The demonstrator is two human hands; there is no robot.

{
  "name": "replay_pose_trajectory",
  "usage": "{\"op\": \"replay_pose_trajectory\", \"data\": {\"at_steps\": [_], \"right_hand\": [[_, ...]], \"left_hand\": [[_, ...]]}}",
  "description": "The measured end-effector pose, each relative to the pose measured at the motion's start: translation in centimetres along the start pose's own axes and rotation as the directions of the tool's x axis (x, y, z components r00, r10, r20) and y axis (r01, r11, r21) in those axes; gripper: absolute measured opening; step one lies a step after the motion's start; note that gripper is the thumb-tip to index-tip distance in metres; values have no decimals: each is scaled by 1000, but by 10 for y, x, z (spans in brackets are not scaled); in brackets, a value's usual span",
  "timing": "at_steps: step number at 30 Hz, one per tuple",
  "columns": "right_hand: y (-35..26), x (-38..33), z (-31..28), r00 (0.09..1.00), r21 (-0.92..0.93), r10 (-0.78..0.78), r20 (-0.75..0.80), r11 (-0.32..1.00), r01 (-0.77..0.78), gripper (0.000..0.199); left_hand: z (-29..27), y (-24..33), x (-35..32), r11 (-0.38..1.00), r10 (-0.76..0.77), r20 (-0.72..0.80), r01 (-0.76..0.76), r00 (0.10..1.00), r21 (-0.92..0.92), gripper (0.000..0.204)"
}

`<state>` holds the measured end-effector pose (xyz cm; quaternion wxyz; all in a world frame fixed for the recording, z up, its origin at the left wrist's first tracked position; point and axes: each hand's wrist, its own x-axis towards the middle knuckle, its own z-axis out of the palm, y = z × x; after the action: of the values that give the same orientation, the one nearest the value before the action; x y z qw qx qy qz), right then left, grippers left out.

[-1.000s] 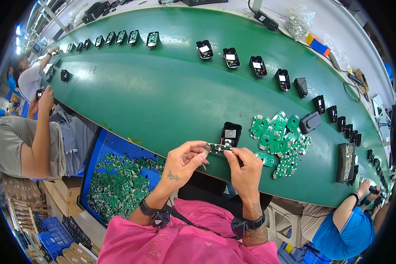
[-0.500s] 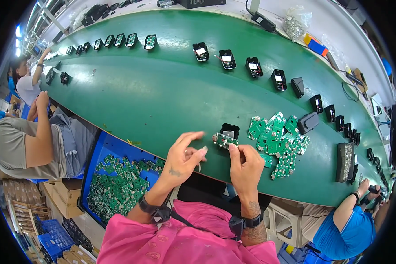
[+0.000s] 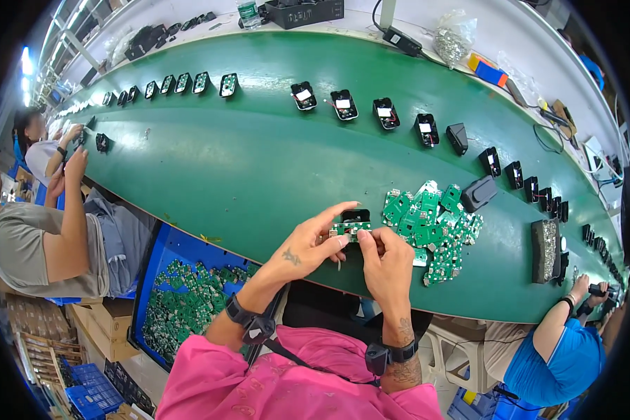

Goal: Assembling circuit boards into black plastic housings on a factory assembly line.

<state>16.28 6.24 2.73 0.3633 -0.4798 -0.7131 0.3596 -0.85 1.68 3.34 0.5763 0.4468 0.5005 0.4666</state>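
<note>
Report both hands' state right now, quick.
Left hand: thumb at the green circuit board; grip can't be told.
Right hand: closed, pinching the board's right end.

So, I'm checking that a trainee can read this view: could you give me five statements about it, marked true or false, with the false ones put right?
1. The left hand and right hand are both at a green circuit board. True.
2. In this view, that board covers part of a black case. True.
3. Nothing lies to the right of the hands. False: a pile of loose boards lies there, on the green table.
4. The blue bin at the person's left holds green boards. True.
5. The person's left wrist is bare. False: it wears a black wristband.
</note>
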Motion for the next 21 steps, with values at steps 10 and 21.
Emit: {"op": "replay_pose_trajectory", "data": {"at_steps": [10,21], "right_hand": [[-23,-24,-13,997,210,-26,-76,977,42,13],[-16,-43,-19,995,498,-68,-71,862,94,6]], "left_hand": [[39,16,-25,700,474,-60,-335,878,631,58],[60,31,-41,725,457,-130,-283,880,627,64]]}}
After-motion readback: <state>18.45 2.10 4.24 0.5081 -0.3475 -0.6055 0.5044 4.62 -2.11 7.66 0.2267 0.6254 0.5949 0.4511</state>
